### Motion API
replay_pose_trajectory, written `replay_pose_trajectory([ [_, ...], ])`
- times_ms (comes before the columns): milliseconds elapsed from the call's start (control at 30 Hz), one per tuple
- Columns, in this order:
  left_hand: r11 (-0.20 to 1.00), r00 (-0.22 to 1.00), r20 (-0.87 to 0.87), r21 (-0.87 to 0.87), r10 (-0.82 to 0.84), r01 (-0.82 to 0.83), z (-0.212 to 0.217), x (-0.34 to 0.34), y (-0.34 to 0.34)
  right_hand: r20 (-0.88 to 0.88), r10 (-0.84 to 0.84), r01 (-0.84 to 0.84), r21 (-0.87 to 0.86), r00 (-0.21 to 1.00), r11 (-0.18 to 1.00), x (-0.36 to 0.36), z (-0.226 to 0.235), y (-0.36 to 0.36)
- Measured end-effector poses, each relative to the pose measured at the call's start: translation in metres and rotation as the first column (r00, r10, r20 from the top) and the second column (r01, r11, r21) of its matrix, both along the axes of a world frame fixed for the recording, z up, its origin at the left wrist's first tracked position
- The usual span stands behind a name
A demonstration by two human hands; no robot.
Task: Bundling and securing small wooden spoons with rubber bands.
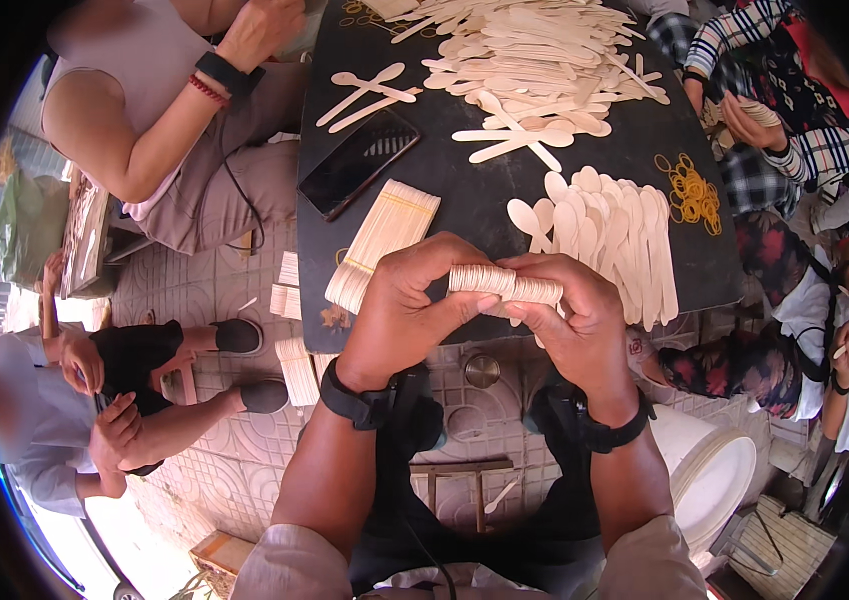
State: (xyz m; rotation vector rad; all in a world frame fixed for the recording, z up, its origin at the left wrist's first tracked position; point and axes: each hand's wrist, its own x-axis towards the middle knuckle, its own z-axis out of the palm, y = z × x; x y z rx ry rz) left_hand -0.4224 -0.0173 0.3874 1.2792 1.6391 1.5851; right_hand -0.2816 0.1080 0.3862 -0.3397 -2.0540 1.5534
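Both my hands hold a row of stacked wooden spoons just in front of the dark table's near edge. My left hand is closed on the left end of the stack, thumb along its lower side. At the right end, my right hand grips it with the thumb underneath. The spoons' edges face me, pressed together; the rest of their length is hidden by my hands. Just beyond my right hand, loose wooden spoons lie side by side. Left of my left hand rests a banded bundle of spoons.
A big heap of wooden spoons covers the table's far part. A black phone lies left, yellow rubber bands right. More bundles sit below the table's left edge. A white bucket stands lower right. Other people sit around.
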Motion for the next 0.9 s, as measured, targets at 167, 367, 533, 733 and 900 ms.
replay_pose_trajectory([
  [167, 0.999, 1.000, 0.012, -0.049, -0.010, 0.011, 0.001, -0.002, -0.004, 0.034, 0.009, -0.008, -0.034, 0.999, 0.999, 0.001, -0.015, 0.000],
  [367, 0.993, 1.000, -0.029, -0.119, -0.002, -0.002, 0.003, -0.005, -0.010, 0.131, 0.018, -0.020, 0.013, 0.991, 1.000, 0.002, -0.011, 0.002],
  [533, 0.977, 0.997, -0.065, -0.214, -0.041, 0.026, -0.011, -0.003, -0.014, 0.267, 0.032, -0.025, -0.029, 0.963, 0.999, 0.006, -0.010, -0.006],
  [733, 0.973, 0.995, 0.100, -0.229, -0.018, 0.041, -0.004, 0.003, -0.019, 0.329, 0.053, -0.050, -0.017, 0.943, 0.999, 0.013, -0.003, -0.003],
  [900, 0.977, 0.858, 0.514, -0.186, 0.008, 0.102, 0.035, 0.021, -0.036, 0.234, 0.240, -0.119, -0.437, 0.942, 0.892, 0.034, 0.039, -0.015],
])
